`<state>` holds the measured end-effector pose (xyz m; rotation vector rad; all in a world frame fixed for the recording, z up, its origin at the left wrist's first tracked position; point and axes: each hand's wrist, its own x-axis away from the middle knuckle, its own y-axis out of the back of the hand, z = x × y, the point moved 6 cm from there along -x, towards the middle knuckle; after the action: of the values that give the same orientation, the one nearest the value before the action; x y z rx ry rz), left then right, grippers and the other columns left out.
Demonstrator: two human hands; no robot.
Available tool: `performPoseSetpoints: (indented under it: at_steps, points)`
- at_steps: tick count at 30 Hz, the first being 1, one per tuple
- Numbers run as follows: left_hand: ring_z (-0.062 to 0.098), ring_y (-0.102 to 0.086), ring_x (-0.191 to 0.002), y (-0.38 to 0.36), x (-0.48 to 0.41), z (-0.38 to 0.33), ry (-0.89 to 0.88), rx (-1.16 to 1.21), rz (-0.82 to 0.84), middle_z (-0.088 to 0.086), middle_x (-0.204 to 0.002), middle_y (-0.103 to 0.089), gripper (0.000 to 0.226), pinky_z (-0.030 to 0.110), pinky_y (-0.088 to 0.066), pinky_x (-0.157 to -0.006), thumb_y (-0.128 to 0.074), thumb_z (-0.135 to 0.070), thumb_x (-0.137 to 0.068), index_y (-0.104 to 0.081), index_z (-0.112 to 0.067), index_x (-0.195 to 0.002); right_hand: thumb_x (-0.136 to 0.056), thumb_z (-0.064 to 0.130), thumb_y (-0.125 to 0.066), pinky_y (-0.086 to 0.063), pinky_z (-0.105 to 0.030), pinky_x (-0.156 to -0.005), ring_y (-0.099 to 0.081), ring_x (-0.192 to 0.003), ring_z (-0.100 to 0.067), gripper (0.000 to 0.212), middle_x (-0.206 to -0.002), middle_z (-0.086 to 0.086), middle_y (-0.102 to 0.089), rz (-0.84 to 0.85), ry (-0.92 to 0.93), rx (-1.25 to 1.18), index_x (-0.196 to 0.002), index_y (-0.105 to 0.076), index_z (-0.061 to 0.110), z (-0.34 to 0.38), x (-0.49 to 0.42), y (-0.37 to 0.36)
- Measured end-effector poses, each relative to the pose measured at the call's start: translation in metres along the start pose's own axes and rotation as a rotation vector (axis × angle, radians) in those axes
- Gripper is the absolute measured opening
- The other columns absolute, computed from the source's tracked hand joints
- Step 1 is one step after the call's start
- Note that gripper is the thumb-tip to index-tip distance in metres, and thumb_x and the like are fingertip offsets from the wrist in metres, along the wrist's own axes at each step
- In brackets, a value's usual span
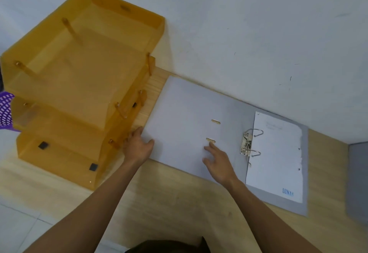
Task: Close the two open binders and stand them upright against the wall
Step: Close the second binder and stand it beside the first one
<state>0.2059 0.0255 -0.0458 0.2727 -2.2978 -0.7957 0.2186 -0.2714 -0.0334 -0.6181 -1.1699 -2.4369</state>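
A grey lever-arch binder (189, 113) lies open and flat on the wooden desk, its far edge near the white wall (258, 33). Its metal ring mechanism (249, 143) stands open beside a white sheet (276, 157) on the right half. My left hand (138, 145) rests at the left edge of the binder's left cover, fingers apart, thumb on the cover. My right hand (217, 163) lies flat on the left cover near its two slots, fingers spread. A second grey binder (358, 181) shows only partly at the right edge of the view.
A stack of translucent orange letter trays (79, 85) stands left of the binder, close against my left hand. A purple mesh object (6, 109) pokes in at the far left. The wooden desk (169, 203) reaches toward me; tiled floor shows bottom left.
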Motion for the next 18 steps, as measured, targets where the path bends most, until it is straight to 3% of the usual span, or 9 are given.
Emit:
performPoseSetpoints:
  at_steps: [3, 6, 7, 9, 11, 14, 18]
  points:
    - [0.035, -0.06, -0.123, -0.005, 0.003, 0.011, 0.018, 0.122, 0.059, 0.013, -0.135, -0.063, 0.049, 0.045, -0.052, -0.1, -0.067, -0.031, -0.092, -0.058, -0.011, -0.136, -0.098, 0.012, -0.057, -0.029, -0.034, -0.121, -0.04, -0.145, -0.021, 0.034, -0.157, 0.002, -0.045, -0.104, 0.042, -0.045, -0.131, -0.064, 0.016, -0.023, 0.018, -0.001]
    - [0.023, -0.067, -0.108, -0.012, 0.014, 0.014, 0.007, 0.205, 0.208, 0.001, -0.119, -0.07, 0.044, 0.033, -0.052, -0.086, -0.066, -0.04, -0.094, -0.066, -0.015, -0.13, -0.096, 0.005, -0.056, -0.038, -0.011, -0.105, -0.051, -0.13, -0.009, 0.035, -0.155, 0.008, -0.046, -0.114, 0.062, -0.093, -0.126, -0.065, 0.02, -0.04, 0.039, -0.006]
    - [0.018, -0.068, -0.102, -0.013, 0.018, 0.011, 0.018, 0.243, 0.276, -0.005, -0.114, -0.071, 0.042, 0.031, -0.053, -0.081, -0.067, -0.046, -0.092, -0.067, -0.02, -0.126, -0.096, 0.006, -0.057, -0.038, -0.008, -0.1, -0.052, -0.125, -0.008, 0.035, -0.155, 0.009, -0.045, -0.113, 0.06, -0.098, -0.126, -0.065, 0.021, -0.041, 0.043, -0.008]
    - [0.014, -0.073, -0.094, -0.014, 0.025, -0.004, 0.036, 0.333, 0.415, -0.011, -0.106, -0.075, 0.034, 0.029, -0.056, -0.073, -0.069, -0.051, -0.088, -0.068, -0.028, -0.113, -0.096, 0.012, -0.059, -0.043, -0.022, -0.104, -0.053, -0.126, -0.013, 0.032, -0.154, 0.007, -0.045, -0.13, 0.034, -0.143, -0.126, -0.063, 0.023, -0.036, 0.042, -0.007]
    - [0.015, -0.077, -0.091, -0.012, 0.031, -0.023, 0.006, 0.395, 0.483, -0.009, -0.101, -0.08, 0.029, 0.034, -0.059, -0.077, -0.069, -0.046, -0.09, -0.066, -0.031, -0.114, -0.097, 0.024, -0.059, -0.042, -0.036, -0.111, -0.048, -0.135, -0.02, 0.033, -0.152, 0.004, -0.045, -0.132, -0.006, -0.179, -0.13, -0.061, 0.023, -0.021, 0.038, -0.004]
    - [0.02, -0.072, -0.105, -0.002, 0.042, -0.048, -0.082, 0.418, 0.448, -0.005, -0.118, -0.073, 0.03, 0.045, -0.058, -0.092, -0.063, -0.035, -0.097, -0.058, -0.032, -0.127, -0.099, 0.042, -0.054, -0.032, -0.04, -0.119, -0.033, -0.148, -0.021, 0.052, -0.159, -0.002, -0.037, -0.067, -0.033, -0.233, -0.146, -0.05, 0.021, 0.015, 0.033, -0.005]
    - [0.016, -0.067, -0.111, 0.023, 0.072, -0.07, -0.231, 0.35, 0.396, -0.01, -0.122, -0.067, 0.043, 0.035, -0.056, -0.085, -0.061, -0.027, -0.099, -0.049, -0.032, -0.14, -0.099, 0.056, -0.044, -0.017, -0.039, -0.125, -0.011, -0.157, -0.018, 0.07, -0.171, 0.001, -0.01, -0.025, 0.004, -0.307, -0.159, -0.027, 0.023, 0.062, 0.037, -0.008]
